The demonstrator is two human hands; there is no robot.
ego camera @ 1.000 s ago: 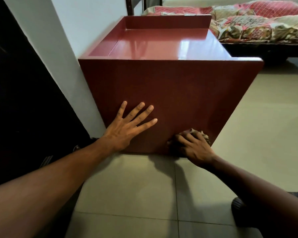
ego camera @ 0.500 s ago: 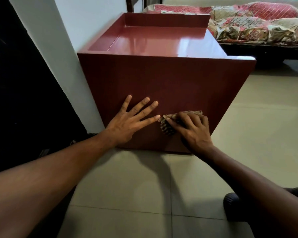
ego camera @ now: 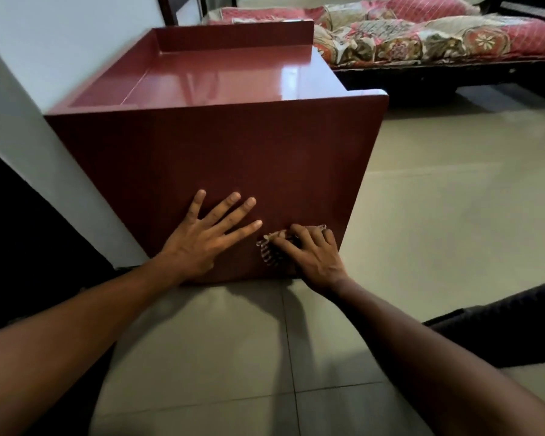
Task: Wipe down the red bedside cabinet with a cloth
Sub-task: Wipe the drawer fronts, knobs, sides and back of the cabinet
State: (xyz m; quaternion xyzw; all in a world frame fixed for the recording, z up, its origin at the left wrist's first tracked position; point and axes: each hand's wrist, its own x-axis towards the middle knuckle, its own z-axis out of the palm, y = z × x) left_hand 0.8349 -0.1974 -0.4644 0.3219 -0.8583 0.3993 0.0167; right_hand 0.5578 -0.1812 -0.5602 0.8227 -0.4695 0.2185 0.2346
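Cabinet [ego camera: 233, 158], red and glossy, fills the middle of the frame. It stands on the pale tiled floor [ego camera: 453, 215] with its near panel facing the person crouched before it. Low on that panel, toward its lower right corner, the right hand [ego camera: 315, 256] presses a small bunched cloth [ego camera: 269, 254] against the surface. Its fingers are bent over the cloth and grip it, so only the patterned left edge and a sliver at the top peep out. Just beside it, the left hand [ego camera: 202, 240] lies flat on the same panel, fingers straight and spread, holding nothing and seemingly bracing. The two hands are near each other but apart.

The step in hand looks to me like wiping the lower part of this panel. Doing it well probably means spreading the cloth flatter so more of it meets the surface. The strokes should overlap and run right out to the corner and down to the bottom edge at the floor. The bracing hand would need to shift, or the patch under its palm gets missed.

A white wall [ego camera: 60, 42] rises at the upper left, and a bed [ego camera: 422, 42] with a floral quilt lies across the upper right.
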